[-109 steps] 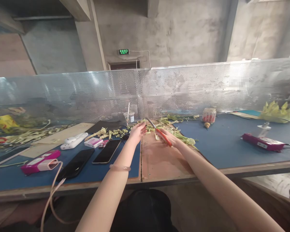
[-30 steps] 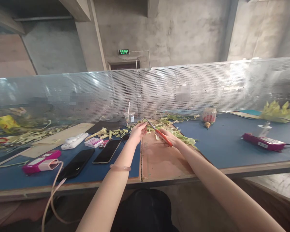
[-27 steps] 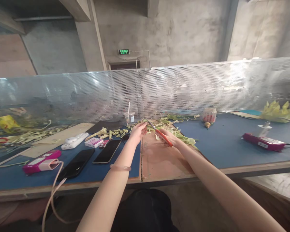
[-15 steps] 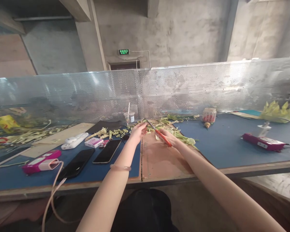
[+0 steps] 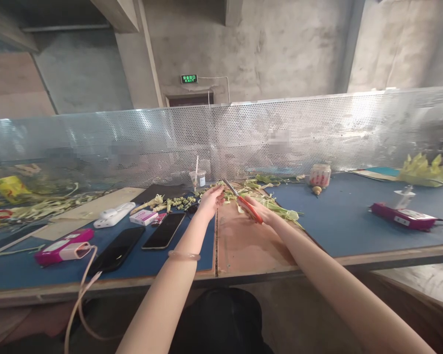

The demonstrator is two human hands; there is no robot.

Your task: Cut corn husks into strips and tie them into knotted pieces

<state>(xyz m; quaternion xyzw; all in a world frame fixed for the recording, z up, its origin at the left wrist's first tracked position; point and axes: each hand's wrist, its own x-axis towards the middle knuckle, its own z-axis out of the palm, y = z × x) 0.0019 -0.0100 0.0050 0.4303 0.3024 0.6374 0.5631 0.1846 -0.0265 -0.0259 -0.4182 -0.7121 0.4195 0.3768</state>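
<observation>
In my right hand (image 5: 257, 209) is a pair of orange-handled scissors (image 5: 246, 200), their blades pointing up and left, close to the fingers of my other hand. My left hand (image 5: 211, 200), with a bangle on its wrist, is closed above the edge of the brown board (image 5: 247, 241); what its fingers hold is too small to make out. Pale green leaves and stems (image 5: 276, 205) lie on the board behind and beside my right hand. A heap of small knobbly green pieces (image 5: 182, 203) sits left of my left hand.
Left of me lie two phones (image 5: 164, 231), a white power strip (image 5: 114, 215), a small box (image 5: 143, 217) and a magenta charger (image 5: 64, 247). A plastic cup (image 5: 199, 180) with a straw, a jar (image 5: 320, 175) and a magenta device (image 5: 402, 217) stand farther off. A perforated metal screen (image 5: 243, 142) borders the table.
The scissors' tip has swung slightly up and left, and the handles have shifted a little in my right hand. My left hand has stayed nearly in place.
</observation>
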